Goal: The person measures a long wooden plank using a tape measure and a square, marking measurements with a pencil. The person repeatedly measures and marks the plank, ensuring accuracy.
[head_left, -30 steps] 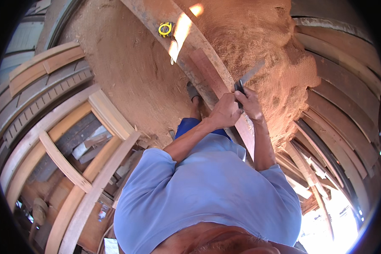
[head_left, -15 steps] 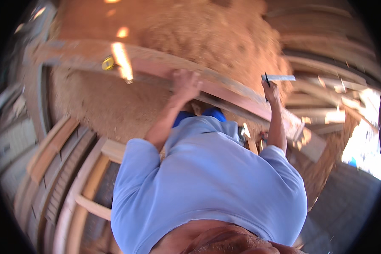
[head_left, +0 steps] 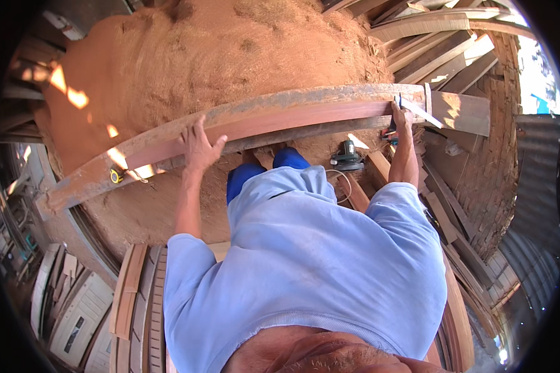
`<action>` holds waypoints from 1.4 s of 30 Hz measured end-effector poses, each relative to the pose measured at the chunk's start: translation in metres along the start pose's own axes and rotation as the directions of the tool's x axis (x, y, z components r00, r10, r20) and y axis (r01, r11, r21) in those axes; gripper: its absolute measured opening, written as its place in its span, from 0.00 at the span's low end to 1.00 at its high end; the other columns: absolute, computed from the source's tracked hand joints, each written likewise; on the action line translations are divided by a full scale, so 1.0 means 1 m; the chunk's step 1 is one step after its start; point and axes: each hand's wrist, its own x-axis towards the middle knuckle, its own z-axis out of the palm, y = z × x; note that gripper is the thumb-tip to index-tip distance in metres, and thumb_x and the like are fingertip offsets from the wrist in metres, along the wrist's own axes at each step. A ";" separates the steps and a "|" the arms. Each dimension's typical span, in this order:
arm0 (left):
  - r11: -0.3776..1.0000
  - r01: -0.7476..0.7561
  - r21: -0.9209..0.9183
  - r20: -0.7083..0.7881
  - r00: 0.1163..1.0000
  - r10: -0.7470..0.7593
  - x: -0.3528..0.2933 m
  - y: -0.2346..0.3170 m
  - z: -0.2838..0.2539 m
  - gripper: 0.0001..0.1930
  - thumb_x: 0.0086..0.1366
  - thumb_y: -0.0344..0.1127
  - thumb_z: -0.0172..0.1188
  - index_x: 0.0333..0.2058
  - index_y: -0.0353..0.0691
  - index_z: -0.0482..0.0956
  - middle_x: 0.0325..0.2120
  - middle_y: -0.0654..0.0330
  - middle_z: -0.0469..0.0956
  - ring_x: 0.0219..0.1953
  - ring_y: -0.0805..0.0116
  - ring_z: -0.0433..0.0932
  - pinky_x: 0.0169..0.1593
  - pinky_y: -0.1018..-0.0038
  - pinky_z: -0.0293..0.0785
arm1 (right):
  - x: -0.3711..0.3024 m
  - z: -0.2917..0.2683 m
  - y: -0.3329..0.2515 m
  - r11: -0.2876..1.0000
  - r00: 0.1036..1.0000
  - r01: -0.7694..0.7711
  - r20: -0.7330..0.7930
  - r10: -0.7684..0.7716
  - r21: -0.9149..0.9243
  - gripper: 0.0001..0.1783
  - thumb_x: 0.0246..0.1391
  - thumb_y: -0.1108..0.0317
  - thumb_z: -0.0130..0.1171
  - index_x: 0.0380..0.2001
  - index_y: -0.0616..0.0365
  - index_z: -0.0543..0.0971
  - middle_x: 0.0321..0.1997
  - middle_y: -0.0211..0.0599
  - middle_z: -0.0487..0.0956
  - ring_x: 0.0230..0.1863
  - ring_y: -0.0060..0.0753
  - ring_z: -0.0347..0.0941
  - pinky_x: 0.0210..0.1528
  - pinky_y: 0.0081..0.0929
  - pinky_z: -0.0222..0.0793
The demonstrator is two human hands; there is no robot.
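A long reddish wooden board (head_left: 292, 118) lies across in front of me on a longer support beam. My left hand (head_left: 199, 147) is open, fingers spread, resting over the near edge of the board left of the middle. At the right end, my right hand (head_left: 404, 118) is closed around the dark handle of a try square (head_left: 422, 113). The square's metal blade slants out to the right over the board's end. A yellow tape measure (head_left: 116, 175) sits on the left part of the beam, left of my left hand.
A heap of sawdust (head_left: 249, 50) spreads beyond the board. A dark green corded power tool (head_left: 347, 156) stands on the ground near my legs. Timber planks (head_left: 442, 56) pile up at the far right, with more boards (head_left: 127, 292) stacked at near left. Corrugated sheet (head_left: 535, 161) stands at right.
My left hand has shifted left along the board and its fingers have spread. My right hand has brought the square onto the board's right end. The whole view has turned.
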 end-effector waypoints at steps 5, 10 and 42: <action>0.978 -0.181 0.104 0.043 0.983 0.178 0.002 0.059 0.036 0.53 0.55 0.51 0.77 0.73 0.46 0.55 0.67 0.47 0.65 0.71 0.44 0.59 0.73 0.41 0.48 | 0.017 0.001 0.004 0.995 0.999 0.045 0.009 -0.044 -0.087 0.37 0.60 0.39 0.61 0.59 0.61 0.79 0.61 0.63 0.78 0.65 0.62 0.73 0.66 0.48 0.68; 0.950 -0.253 0.183 0.167 0.960 0.224 0.036 0.087 0.058 0.41 0.51 0.43 0.78 0.63 0.44 0.70 0.58 0.51 0.74 0.64 0.46 0.68 0.69 0.49 0.59 | 0.011 -0.004 0.014 0.999 0.996 0.017 0.090 -0.021 0.046 0.37 0.62 0.44 0.60 0.66 0.57 0.74 0.68 0.62 0.73 0.69 0.65 0.67 0.70 0.49 0.65; 0.837 0.436 -0.331 -0.440 0.713 -0.546 -0.085 -0.292 -0.067 0.39 0.66 0.46 0.64 0.72 0.41 0.59 0.65 0.35 0.66 0.69 0.31 0.60 0.71 0.41 0.58 | -0.319 0.191 -0.527 0.316 -0.002 0.861 0.626 -0.780 0.397 0.13 0.52 0.65 0.68 0.37 0.62 0.86 0.33 0.57 0.83 0.37 0.55 0.81 0.43 0.46 0.75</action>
